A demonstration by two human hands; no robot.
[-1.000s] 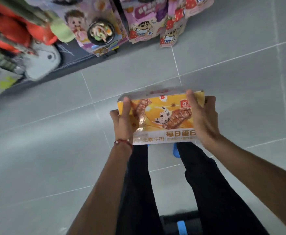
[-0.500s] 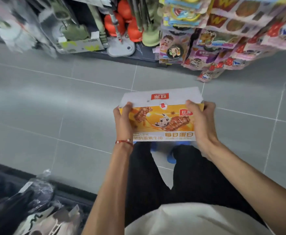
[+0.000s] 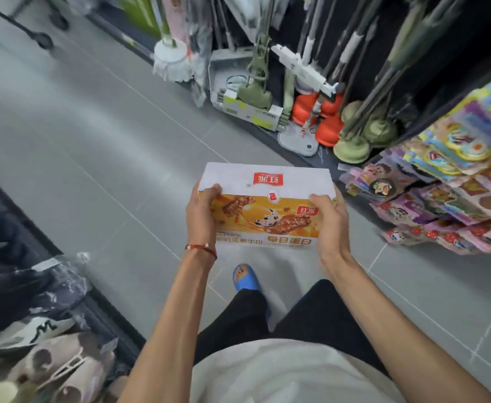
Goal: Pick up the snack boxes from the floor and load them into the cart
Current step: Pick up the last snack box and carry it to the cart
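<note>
A snack box (image 3: 267, 205), orange on its near face and white on top with a red logo, is held at waist height above the grey tiled floor. My left hand (image 3: 202, 216) grips its left end, with a red string bracelet on that wrist. My right hand (image 3: 330, 222) grips its right end, fingers curled over the top edge. At the top left, dark wheels and a thin bar (image 3: 42, 39) show, possibly the cart; no basket is in view.
Mops, plungers and brooms (image 3: 311, 106) stand against a shelf ahead. Hanging snack bags (image 3: 448, 199) fill the rack at the right. Bagged slippers (image 3: 49, 359) lie on a low shelf at the left. My blue-sandalled foot (image 3: 245, 277) is below the box.
The view has swung left and upward while I turn with the box; the mop shelf and the left slipper shelf came into sight. Both hands kept their hold on the box.
</note>
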